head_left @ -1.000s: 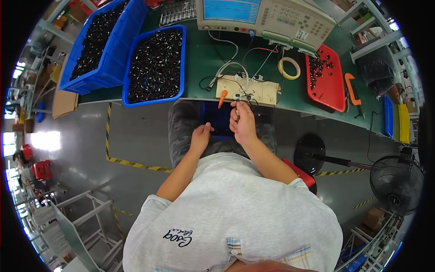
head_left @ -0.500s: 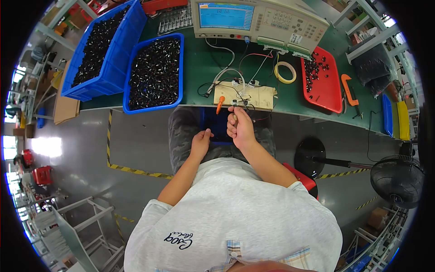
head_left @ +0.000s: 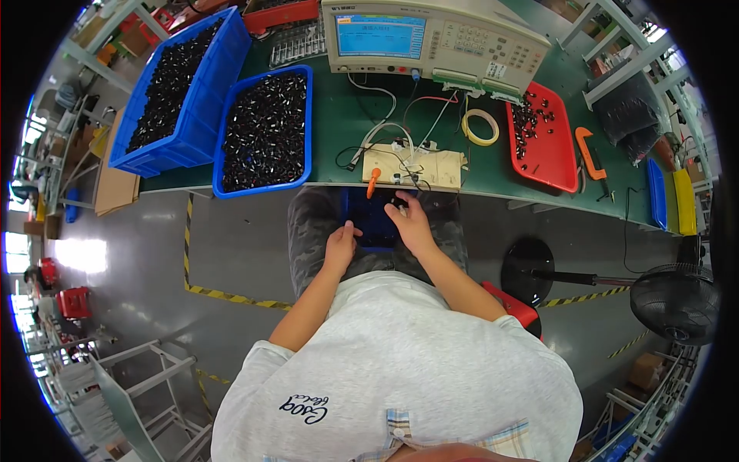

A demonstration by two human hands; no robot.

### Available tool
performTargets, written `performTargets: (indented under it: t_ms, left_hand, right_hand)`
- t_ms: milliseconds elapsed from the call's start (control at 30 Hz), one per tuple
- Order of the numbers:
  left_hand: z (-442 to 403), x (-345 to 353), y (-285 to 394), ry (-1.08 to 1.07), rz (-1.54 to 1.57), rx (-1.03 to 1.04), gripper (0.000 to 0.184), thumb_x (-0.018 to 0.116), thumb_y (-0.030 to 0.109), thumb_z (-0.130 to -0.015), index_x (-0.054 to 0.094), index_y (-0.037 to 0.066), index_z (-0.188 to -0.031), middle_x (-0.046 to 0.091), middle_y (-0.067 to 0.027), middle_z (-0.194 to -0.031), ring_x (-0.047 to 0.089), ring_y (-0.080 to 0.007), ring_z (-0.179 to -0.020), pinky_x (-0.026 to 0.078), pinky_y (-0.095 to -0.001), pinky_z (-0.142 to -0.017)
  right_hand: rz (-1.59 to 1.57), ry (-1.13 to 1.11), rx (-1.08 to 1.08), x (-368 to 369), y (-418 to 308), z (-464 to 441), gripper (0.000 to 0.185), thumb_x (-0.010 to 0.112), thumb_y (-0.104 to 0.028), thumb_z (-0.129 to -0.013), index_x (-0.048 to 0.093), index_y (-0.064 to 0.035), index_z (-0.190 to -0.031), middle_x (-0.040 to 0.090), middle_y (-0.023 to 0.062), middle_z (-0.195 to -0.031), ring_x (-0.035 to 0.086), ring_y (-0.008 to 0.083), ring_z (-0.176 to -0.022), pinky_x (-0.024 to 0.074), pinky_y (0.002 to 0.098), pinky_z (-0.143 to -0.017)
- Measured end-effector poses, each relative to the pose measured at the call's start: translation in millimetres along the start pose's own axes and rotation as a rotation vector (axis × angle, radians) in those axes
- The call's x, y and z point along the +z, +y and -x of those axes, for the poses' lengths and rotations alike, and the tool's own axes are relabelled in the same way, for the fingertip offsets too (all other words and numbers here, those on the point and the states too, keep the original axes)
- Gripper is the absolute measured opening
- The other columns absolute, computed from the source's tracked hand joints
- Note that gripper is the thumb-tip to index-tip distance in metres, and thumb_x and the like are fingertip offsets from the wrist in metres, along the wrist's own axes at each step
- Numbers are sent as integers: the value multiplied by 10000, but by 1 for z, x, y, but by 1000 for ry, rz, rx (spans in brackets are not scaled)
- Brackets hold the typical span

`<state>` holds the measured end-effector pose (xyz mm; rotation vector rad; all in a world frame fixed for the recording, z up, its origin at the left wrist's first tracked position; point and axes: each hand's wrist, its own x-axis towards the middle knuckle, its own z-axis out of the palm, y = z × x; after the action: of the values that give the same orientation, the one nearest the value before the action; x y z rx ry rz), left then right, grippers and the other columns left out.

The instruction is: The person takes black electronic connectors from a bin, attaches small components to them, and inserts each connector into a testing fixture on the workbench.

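My left hand [head_left: 340, 246] rests over my lap at the left edge of a dark blue tray [head_left: 369, 223], its thumb against curled fingers; anything inside is hidden. Over the tray's right side is my right hand [head_left: 412, 223], with thumb and fingers bent around a small dark piece too tiny to identify. Just beyond it, a pale fixture board [head_left: 439, 165] lies at the bench edge, wired with thin cables. An orange clip-like tool [head_left: 373, 183] sticks out over the board's front left. The meter [head_left: 439, 38] behind has a lit blue screen.
Two blue bins, a deep one [head_left: 158, 158] and a shallow one [head_left: 219, 185], hold many small black parts at left. At right are a yellow tape roll [head_left: 482, 128], a red tray [head_left: 568, 165] with similar parts and an orange clamp [head_left: 589, 154]. A fan [head_left: 673, 304] stands right.
My right hand has drawn back from the front of the fixture board toward my lap, and its fingers have loosened somewhat. The meter screen shows different content. My left hand has barely moved.
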<state>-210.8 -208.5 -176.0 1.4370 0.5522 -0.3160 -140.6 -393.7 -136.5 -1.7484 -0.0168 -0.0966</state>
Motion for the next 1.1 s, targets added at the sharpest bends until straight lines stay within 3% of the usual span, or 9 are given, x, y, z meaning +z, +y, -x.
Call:
performTargets:
  t_ms: [133, 200, 267, 300, 500, 700, 933, 1067, 1100]
  left_hand:
    - [5, 4, 25, 2, 139, -84, 542, 396, 529, -1074, 625, 50, -967, 444, 24, -586, 353, -79, -397, 278, -252, -360]
    - [19, 15, 32, 24, 181, -127, 546, 381, 535, -1075, 624, 56, -974, 479, 13, -610, 385, -83, -414, 286, -251, -362]
    - [28, 36, 48, 48, 199, -143, 538, 371, 530, -1078, 623, 64, -986, 517, 1, -638, 422, -87, -436, 292, -249, -366]
    - [34, 42, 54, 39, 203, -138, 518, 365, 518, -1081, 618, 77, -979, 556, -11, -663, 469, -93, -468, 302, -242, -372]
    - [40, 42, 60, -101, 318, -153, 452, 401, 481, -1081, 599, 91, -970, 557, -11, -677, 438, -90, -443, 300, -238, -363]
    - [53, 41, 72, -135, 416, -196, 325, 507, 402, -1064, 570, 116, -924, 507, 11, -668, 402, -73, -440, 290, -226, -367]
    - [63, 37, 81, -225, 477, -195, 317, 598, 379, -1033, 536, 125, -855, 445, 38, -672, 385, -57, -448, 287, -229, -376]
    - [65, 36, 85, -220, 514, -201, 319, 620, 384, -1023, 529, 129, -856, 441, 41, -674, 377, -57, -464, 302, -230, -403]
    - [65, 35, 85, -217, 528, -196, 327, 627, 394, -1019, 524, 129, -856, 443, 41, -675, 378, -58, -473, 308, -232, -413]
  right_hand:
    - [292, -416, 208, -20, -34, 19, 414, 710, -302, -917, 623, -65, -1245, 700, 165, -854, 690, 276, -767, 528, 390, -719]
    - [349, -602, 171, -15, -55, 33, 377, 682, -308, -928, 642, -73, -1220, 714, 171, -917, 706, 310, -846, 532, 416, -738]
    - [362, -650, -101, -6, -52, 46, 334, 655, -241, -942, 646, -65, -1226, 714, 154, -897, 692, 283, -776, 524, 370, -704]
    - [285, -686, -24, -2, -55, 49, 287, 620, -203, -952, 666, -75, -1205, 723, 140, -913, 705, 302, -823, 538, 388, -739]
    - [289, -667, -50, -15, -65, 42, 242, 637, -228, -933, 709, -86, -1115, 729, 141, -963, 699, 325, -870, 537, 409, -758]
    - [101, -499, 170, -23, -94, 39, 237, 667, -206, -942, 701, -54, -1121, 746, 117, -933, 733, 231, -825, 538, 316, -733]
    - [52, -446, 129, -28, -94, 38, 216, 681, -186, -951, 700, -30, -1100, 758, 102, -898, 737, 168, -813, 537, 286, -718]
    - [61, -437, 129, -26, -94, 39, 281, 704, -203, -942, 677, -33, -1163, 721, 72, -843, 656, 126, -725, 507, 277, -683]
    - [146, -487, 164, -30, -101, 36, 377, 685, -177, -949, 607, -36, -1289, 622, 39, -780, 557, 119, -686, 474, 287, -660]
